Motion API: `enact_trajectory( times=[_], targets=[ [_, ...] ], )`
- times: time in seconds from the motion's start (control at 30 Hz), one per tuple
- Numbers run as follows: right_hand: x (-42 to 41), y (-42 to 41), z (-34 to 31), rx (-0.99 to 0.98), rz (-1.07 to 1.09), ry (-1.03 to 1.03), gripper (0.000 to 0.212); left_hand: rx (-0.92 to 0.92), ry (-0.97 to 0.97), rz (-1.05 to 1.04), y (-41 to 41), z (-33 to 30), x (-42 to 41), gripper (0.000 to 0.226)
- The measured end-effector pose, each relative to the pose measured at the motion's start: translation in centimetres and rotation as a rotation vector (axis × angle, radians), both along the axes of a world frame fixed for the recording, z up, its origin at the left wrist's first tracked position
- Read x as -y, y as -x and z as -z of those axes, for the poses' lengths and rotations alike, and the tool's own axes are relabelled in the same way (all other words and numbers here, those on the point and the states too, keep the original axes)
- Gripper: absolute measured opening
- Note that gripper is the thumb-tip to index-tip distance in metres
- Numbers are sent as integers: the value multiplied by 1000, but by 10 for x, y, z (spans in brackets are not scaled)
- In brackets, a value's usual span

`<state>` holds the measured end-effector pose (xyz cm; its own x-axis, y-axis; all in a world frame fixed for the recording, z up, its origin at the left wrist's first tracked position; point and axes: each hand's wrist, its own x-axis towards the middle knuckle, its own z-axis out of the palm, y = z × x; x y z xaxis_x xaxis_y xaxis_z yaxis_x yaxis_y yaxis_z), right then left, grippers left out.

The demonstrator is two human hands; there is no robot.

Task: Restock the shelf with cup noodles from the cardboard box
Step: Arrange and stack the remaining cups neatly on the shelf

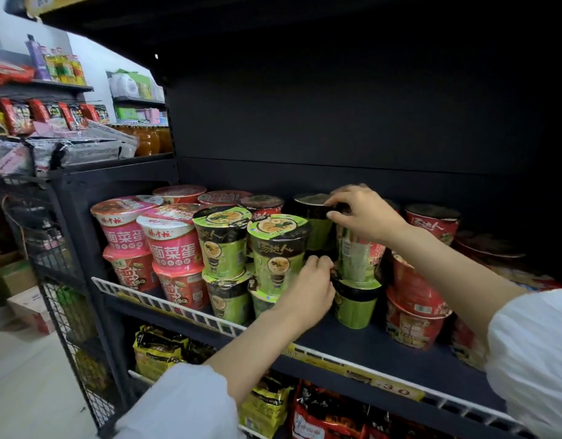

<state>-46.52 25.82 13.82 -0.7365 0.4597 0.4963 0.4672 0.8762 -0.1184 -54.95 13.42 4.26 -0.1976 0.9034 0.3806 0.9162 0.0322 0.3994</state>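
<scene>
The right hand grips a green cup stacked on another on the shelf; the left hand steadies its base, fingers curled (neighbouring cups read 汤达人; a price tag shows ".30").

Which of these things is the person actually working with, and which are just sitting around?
Part of the job:
green cup noodles
red cup noodles
pink cup noodles
shelf
left hand
right hand

Just there:
yellow noodle packets below
orange drink bottles
silver packets
</scene>
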Motion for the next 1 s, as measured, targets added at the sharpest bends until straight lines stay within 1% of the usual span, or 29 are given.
enact_trajectory(
  times=[0.1, 0.17, 0.3, 0.37, 0.43, 0.5, 0.53, 0.63, 0.8, 1.0],
  targets=[
    [-24, 3, -9, 31, 30, 41, 36, 133, 22, -95, -12, -6, -38, 41],
    [-40, 7, -14, 92, 36, 49, 40, 240, 34, -178, -12, -8, -60, 45],
    [-63, 22, -22, 212, -31, 131, 47, 464, 55, -354, -1, -3, -91, 48],
    [-74, 34, -24, 278, -62, 153, 51, 519, 84, -420, 6, 3, -102, 47],
    [-85, 48, -24, 353, -89, 141, 56, 516, 128, -464, 11, 9, -111, 42],
    [-93, 61, -23, 439, -107, 129, 61, 477, 161, -509, 13, 12, -121, 34],
    [-97, 66, -23, 480, -112, 121, 62, 418, 186, -528, 14, 13, -126, 34],
    [-106, 74, -21, 537, -129, 100, 60, 258, 247, -557, 16, 11, -137, 39],
    [-120, 77, -18, 435, -132, 114, 54, 41, 332, -540, 22, 5, -147, 37],
    [-124, 79, -17, 421, -175, 145, 52, -202, 212, -451, 24, 3, -155, 33]
  ],
)
